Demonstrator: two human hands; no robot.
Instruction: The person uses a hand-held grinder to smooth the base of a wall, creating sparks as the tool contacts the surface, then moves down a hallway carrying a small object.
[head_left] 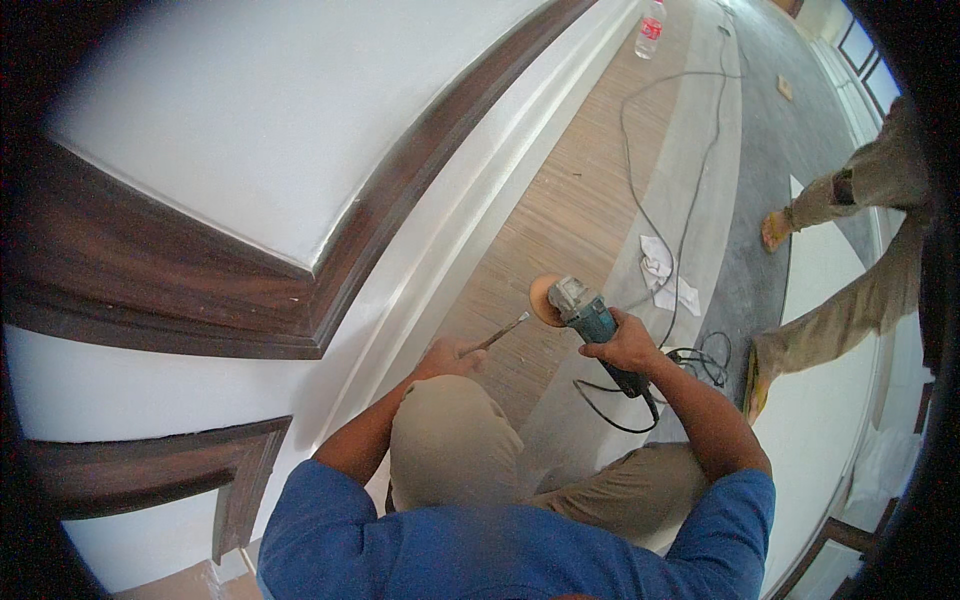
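My right hand [628, 343] is wrapped round the body of an angle grinder [594, 318], teal and black with a grey metal head. Its tan round disc [544, 300] faces left. Across from it, my left hand [448, 360] is closed on a slim, dark chisel [496, 334], whose pale, flat tip points up and right toward the disc. A small gap shows between tip and disc. My bent knee [450, 440] partly covers the left wrist. From the grinder's rear, a black cord [622, 430] loops down to the floor.
A white skirting and wall with dark wood trim [335, 290] run along the left. Crumpled white paper [657, 262], long cables [626, 150] and a clear bottle [649, 32] lie or stand ahead on the floor. At right, another person's legs [840, 300] stand on a white board [825, 395].
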